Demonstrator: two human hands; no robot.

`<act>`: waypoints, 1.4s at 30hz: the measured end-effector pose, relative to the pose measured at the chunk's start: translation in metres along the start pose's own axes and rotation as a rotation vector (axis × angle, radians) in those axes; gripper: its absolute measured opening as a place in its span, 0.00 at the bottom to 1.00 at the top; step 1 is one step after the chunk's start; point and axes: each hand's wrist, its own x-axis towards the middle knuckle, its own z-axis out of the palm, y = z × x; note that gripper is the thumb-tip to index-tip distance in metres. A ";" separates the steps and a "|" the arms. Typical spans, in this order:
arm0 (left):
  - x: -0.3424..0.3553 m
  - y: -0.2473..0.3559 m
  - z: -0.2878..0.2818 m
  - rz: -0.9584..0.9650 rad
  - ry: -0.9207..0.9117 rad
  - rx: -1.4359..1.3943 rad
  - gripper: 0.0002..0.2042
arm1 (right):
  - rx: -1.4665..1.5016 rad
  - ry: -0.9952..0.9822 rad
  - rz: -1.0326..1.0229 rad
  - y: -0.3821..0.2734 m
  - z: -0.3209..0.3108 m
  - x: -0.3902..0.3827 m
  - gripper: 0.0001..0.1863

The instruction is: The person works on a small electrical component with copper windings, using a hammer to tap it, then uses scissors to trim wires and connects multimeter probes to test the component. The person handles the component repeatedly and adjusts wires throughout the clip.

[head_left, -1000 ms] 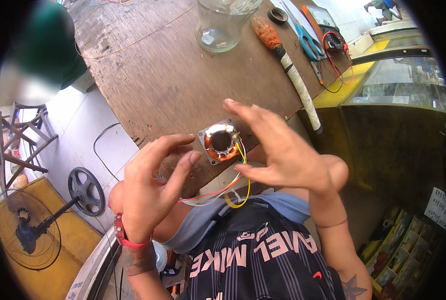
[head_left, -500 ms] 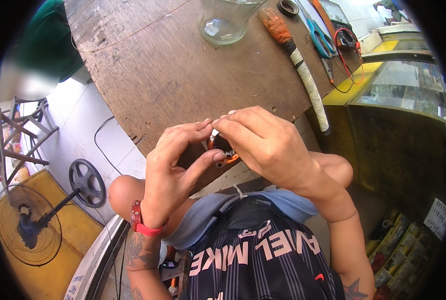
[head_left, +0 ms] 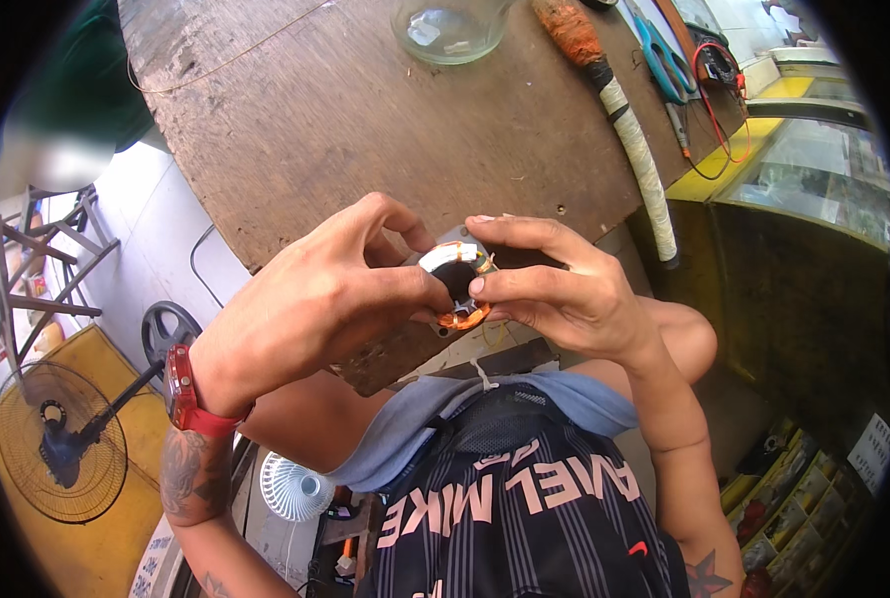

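Between my two hands, over the near edge of the table, is a small ring-shaped motor stator (head_left: 445, 257). It has copper-orange windings, white insulation at its top and a dark round bore. My left hand (head_left: 310, 294) pinches its left side, thumb at the bore's rim and fingers curled behind. On the right side, my right hand (head_left: 580, 284) grips it with the thumb on the inner edge and the fingers round the outside. Parts of the stator are covered by my fingers.
The wooden table (head_left: 315, 130) carries a glass jar (head_left: 455, 45), a tape-wrapped stick (head_left: 636, 149), blue-handled scissors (head_left: 669, 70) and a multimeter (head_left: 719, 68) with leads. A standing fan (head_left: 61, 439) lies at left, a small white fan (head_left: 296, 486) below, and a glass-topped case (head_left: 804, 164) at right.
My left hand has swung left and up, with its wrist turned. The right hand's fingers have opened outward round the stator, so more of its ring shows. The view has shifted slightly.
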 end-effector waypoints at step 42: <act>-0.052 0.032 0.057 -0.155 0.779 0.103 0.22 | -0.218 -0.008 -0.053 -0.025 0.006 0.034 0.36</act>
